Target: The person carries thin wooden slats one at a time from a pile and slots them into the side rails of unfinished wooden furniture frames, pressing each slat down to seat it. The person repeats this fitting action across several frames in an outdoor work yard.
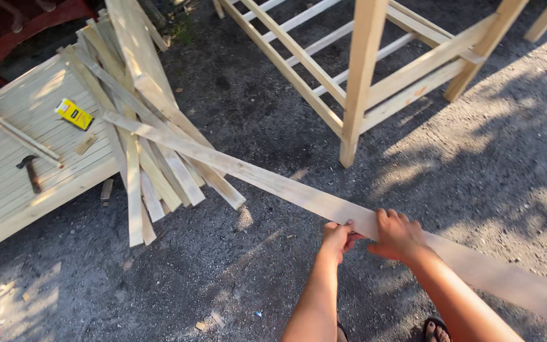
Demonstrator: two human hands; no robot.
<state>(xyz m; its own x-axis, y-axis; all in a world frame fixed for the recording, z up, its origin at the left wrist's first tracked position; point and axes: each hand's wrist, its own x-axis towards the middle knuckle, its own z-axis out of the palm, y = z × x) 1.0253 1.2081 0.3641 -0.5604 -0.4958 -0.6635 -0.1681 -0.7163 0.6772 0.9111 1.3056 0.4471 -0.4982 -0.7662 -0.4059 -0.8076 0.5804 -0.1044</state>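
Observation:
A long pale wooden slat (273,182) runs diagonally from the upper left to the lower right edge of the head view. Both my hands grip it near its middle. My left hand (337,239) clasps the near edge from below. My right hand (397,235) lies over the top face, fingers curled across it. The slat's far end rests on a loose pile of similar slats (140,145), which leans against the edge of a slatted wooden panel (14,171).
A hammer (30,172) and a small yellow box (74,114) lie on the panel. A tall wooden frame (362,76) stands on the dark gravel ground at the upper middle. My sandalled foot (437,329) shows at the bottom. Wood scraps (209,322) litter the ground.

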